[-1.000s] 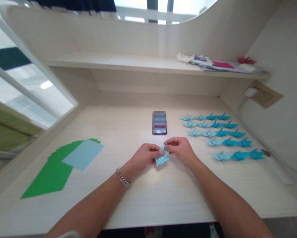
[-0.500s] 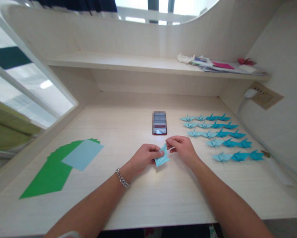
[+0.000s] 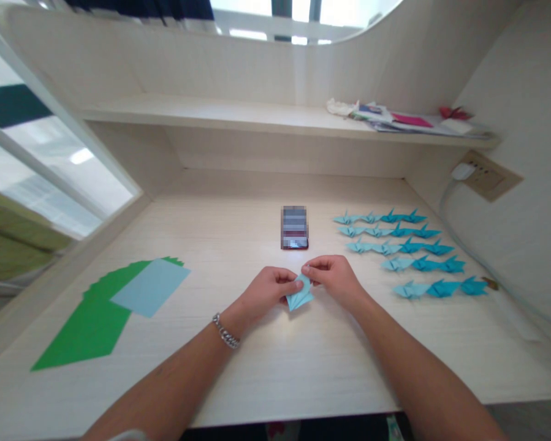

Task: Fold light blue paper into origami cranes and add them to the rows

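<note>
A small, partly folded piece of light blue paper [image 3: 299, 296] lies between my two hands at the middle of the desk [image 3: 275, 367]. My left hand [image 3: 262, 293], with a silver bracelet on its wrist, pinches the paper's left side. My right hand [image 3: 334, 279] pinches the paper's top tip with thumb and forefinger. The paper's pointed lower end hangs just above the desk. Both forearms reach in from the bottom edge.
Several folded paper cranes [image 3: 406, 252] in light and darker blue stand in rows at the right. A phone [image 3: 295, 228] lies just behind my hands. Green sheets [image 3: 91, 321] with one light blue sheet [image 3: 150, 288] lie at the left. Papers [image 3: 404, 120] sit on the shelf; a wall socket [image 3: 486, 174] is at the right.
My right hand has come back onto the paper's top tip after lifting slightly away. The folded piece sits a little lower and flatter between my fingers.
</note>
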`<action>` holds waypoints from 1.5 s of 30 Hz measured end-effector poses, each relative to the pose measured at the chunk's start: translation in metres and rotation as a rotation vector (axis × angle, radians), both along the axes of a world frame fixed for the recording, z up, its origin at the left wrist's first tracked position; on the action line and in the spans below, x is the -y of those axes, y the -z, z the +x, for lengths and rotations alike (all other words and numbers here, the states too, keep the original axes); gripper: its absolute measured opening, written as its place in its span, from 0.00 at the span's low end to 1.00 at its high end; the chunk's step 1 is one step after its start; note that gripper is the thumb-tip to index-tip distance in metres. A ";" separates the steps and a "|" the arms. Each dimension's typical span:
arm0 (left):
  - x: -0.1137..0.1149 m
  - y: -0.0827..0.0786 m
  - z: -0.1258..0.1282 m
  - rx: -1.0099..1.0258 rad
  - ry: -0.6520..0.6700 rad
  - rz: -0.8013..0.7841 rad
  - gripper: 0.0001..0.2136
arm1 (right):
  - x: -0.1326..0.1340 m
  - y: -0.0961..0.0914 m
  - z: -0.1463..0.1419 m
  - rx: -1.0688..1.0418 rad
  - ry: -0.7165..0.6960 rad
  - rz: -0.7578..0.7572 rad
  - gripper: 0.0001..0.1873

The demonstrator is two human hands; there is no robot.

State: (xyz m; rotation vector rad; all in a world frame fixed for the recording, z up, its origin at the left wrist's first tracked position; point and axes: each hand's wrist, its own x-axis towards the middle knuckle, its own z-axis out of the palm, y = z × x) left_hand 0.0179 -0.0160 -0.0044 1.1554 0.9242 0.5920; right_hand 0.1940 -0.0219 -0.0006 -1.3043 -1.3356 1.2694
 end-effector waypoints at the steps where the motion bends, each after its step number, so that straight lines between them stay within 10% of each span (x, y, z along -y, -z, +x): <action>1: 0.000 -0.001 0.000 -0.011 0.013 0.021 0.11 | 0.000 0.000 0.000 0.007 0.000 -0.004 0.16; 45: 0.001 -0.001 0.002 -0.069 0.054 0.271 0.17 | -0.002 0.012 -0.001 0.191 -0.019 0.046 0.14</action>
